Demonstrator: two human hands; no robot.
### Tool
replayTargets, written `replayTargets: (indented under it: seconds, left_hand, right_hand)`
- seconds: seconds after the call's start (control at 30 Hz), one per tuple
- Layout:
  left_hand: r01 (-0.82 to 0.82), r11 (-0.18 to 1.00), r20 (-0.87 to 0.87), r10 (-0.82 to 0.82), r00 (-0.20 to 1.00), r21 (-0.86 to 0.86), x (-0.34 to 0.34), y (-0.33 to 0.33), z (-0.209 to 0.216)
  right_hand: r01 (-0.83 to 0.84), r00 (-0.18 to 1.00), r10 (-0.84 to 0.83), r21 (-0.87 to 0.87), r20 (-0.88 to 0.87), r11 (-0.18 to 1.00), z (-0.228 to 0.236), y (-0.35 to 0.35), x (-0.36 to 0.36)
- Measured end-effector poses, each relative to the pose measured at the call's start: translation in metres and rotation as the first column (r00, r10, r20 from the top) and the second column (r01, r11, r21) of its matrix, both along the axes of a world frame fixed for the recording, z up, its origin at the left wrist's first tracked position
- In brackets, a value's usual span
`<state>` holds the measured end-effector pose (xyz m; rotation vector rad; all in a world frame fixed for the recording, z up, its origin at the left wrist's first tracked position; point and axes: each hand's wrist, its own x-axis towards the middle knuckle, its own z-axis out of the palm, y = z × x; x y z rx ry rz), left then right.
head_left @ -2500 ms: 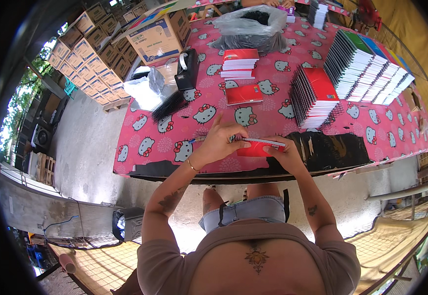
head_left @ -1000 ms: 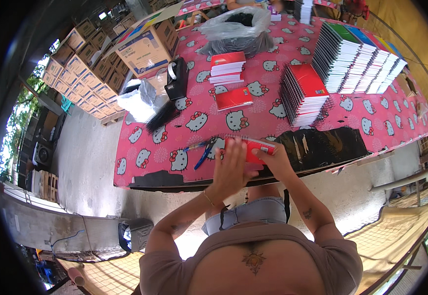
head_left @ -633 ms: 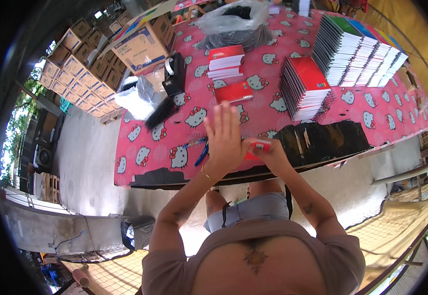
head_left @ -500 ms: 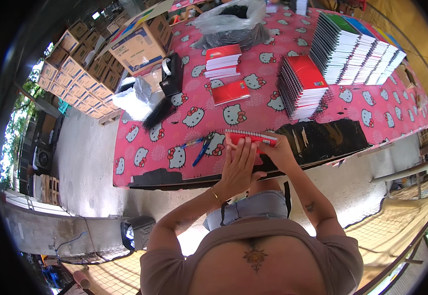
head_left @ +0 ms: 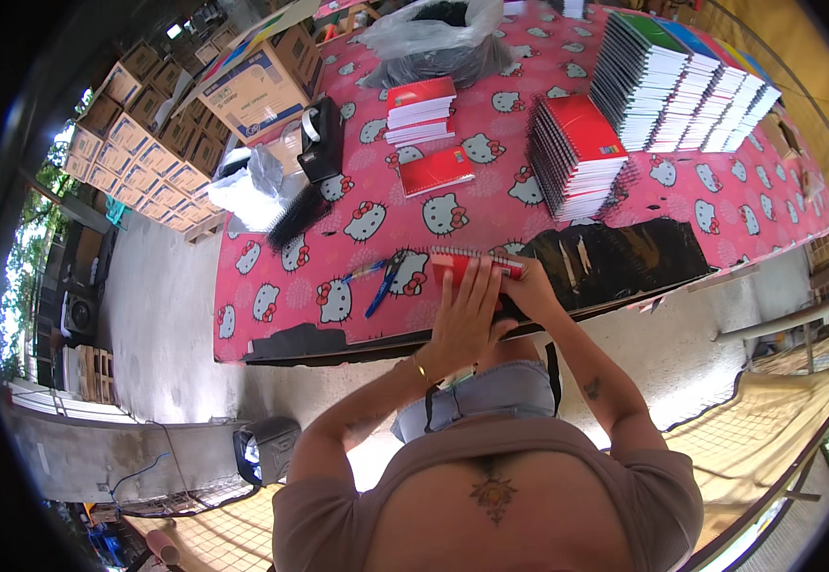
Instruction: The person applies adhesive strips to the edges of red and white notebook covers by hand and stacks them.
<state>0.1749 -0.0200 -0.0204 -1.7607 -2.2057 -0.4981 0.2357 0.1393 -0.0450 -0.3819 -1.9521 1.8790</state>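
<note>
A red spiral notebook [head_left: 448,262] lies at the table's near edge, its wire coil along the far side. Across its cover my left hand [head_left: 469,310] rests flat, fingers stretched out and pointing away from me. My right hand [head_left: 533,294] grips the notebook's right end, with part of its fingers hidden. To the left lie blue-handled pliers [head_left: 376,297] and a small blue tool [head_left: 365,272]. Beyond the notebook are a single red notebook cover [head_left: 436,172], a short stack of red-topped pads [head_left: 421,110] and a tall stack of red coil-bound notebooks [head_left: 586,133].
The pink patterned tablecloth [head_left: 281,305] has a torn black patch [head_left: 624,262] near its front edge. Multicoloured notebook stacks [head_left: 667,81] stand far right. A plastic bag of black coils [head_left: 438,57], a black machine [head_left: 322,143] and cardboard boxes [head_left: 262,86] are at the back left.
My left hand has slid slightly rightward over the notebook's cover. The right hand keeps its hold on the end. The whole view has shifted a little.
</note>
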Motion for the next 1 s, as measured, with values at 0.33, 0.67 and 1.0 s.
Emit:
replayTargets:
  seconds: [0.33, 0.67, 1.0]
  left_hand:
    - [0.018, 1.000, 0.024, -0.018, 1.000, 0.003, -0.006, 0.010, 0.016]
    - [0.015, 0.999, 0.043, -0.013, 0.999, -0.041, -0.006, 0.007, 0.029]
    - [0.066, 0.957, 0.067, -0.088, 0.994, 0.284, -0.042, 0.019, 0.041]
  right_hand:
    - [-0.034, 0.999, 0.037, 0.080, -0.037, 0.996, -0.005, 0.003, -0.002]
    - [-0.031, 0.999, 0.032, 0.095, -0.006, 0.995, 0.010, 0.002, -0.005]
    - [-0.094, 0.995, 0.085, 0.228, 0.051, 0.969, 0.013, 0.004, -0.002]
